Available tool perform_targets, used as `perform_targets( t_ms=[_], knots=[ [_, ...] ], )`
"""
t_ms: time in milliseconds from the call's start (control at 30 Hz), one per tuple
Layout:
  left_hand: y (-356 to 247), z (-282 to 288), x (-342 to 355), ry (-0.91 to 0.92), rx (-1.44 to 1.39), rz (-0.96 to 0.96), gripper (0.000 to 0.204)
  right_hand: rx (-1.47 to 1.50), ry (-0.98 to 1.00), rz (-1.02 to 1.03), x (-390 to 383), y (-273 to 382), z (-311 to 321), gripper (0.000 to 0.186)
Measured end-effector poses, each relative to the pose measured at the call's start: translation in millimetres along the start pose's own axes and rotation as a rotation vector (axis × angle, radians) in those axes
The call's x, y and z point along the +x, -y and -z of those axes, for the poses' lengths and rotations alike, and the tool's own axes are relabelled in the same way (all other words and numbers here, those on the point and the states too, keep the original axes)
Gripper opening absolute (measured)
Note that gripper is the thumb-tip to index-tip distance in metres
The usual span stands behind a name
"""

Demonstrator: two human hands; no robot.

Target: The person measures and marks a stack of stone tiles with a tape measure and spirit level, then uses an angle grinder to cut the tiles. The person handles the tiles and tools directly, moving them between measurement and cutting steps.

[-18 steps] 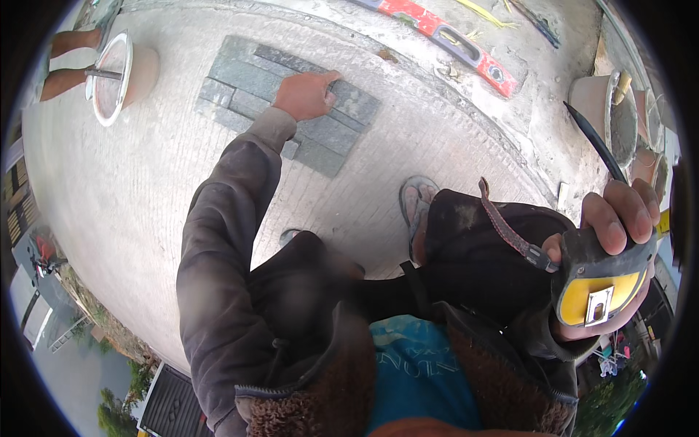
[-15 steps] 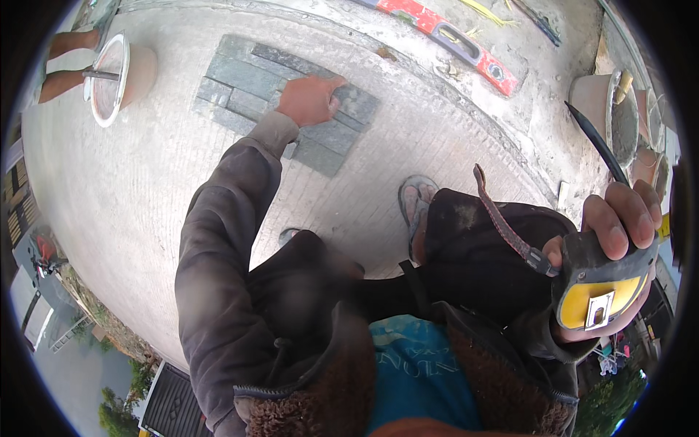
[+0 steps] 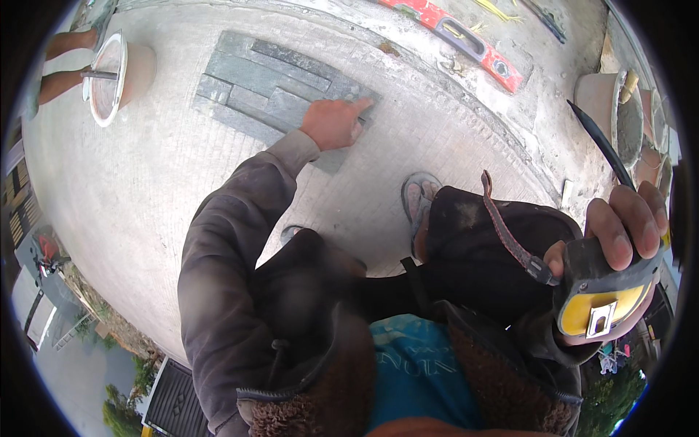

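A flat, rectangular panel of grey-green stone strips in staggered rows [image 3: 284, 105] lies on the pale, grooved concrete ground [image 3: 145, 182], in front of the standing person. Its strips sit close together; whether it is one piece or several set edge to edge is hard to tell.

The left hand [image 3: 333, 125] is over the panel's right-hand end, its index finger stretched toward the right corner and the other fingers curled in. Whether the fingertip presses on the stone cannot be told.

The right hand [image 3: 615, 233], well to the right of the panel, wraps its fingers around a black and yellow tape measure case [image 3: 601, 309]. A slim, black, pointed stick [image 3: 598, 138] rises from behind those fingers.

As far as the work shows, the panel is laid out flat, and measuring and pointing tools are at hand. No blade stretches across the stone, no drawn line or cut can be made out, and the panel seems unfixed, so the work on it looks early.

Beyond the panel to the right lies a long red spirit level [image 3: 473, 44]; left of the panel stands a white-rimmed plastic bucket [image 3: 142, 73].
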State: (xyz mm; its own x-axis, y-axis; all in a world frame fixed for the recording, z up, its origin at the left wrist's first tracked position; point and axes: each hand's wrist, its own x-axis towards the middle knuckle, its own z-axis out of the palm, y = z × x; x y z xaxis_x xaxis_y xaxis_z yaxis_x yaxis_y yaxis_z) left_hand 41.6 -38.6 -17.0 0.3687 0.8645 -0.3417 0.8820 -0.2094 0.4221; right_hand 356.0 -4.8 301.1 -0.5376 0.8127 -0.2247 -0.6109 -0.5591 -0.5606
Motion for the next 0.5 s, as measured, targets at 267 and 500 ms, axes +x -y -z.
perform_targets(
  t_ms=[267, 500],
  knots=[
    [59, 38, 9, -0.185, -0.039, 0.257, 0.038, -0.019, 0.014, -0.066, 6, 0, -5, 0.021],
    [54, 38, 14, -0.15, -0.009, 0.203, 0.036, -0.015, -0.012, 0.0, 3, -7, -6, 0.021]
  ],
)
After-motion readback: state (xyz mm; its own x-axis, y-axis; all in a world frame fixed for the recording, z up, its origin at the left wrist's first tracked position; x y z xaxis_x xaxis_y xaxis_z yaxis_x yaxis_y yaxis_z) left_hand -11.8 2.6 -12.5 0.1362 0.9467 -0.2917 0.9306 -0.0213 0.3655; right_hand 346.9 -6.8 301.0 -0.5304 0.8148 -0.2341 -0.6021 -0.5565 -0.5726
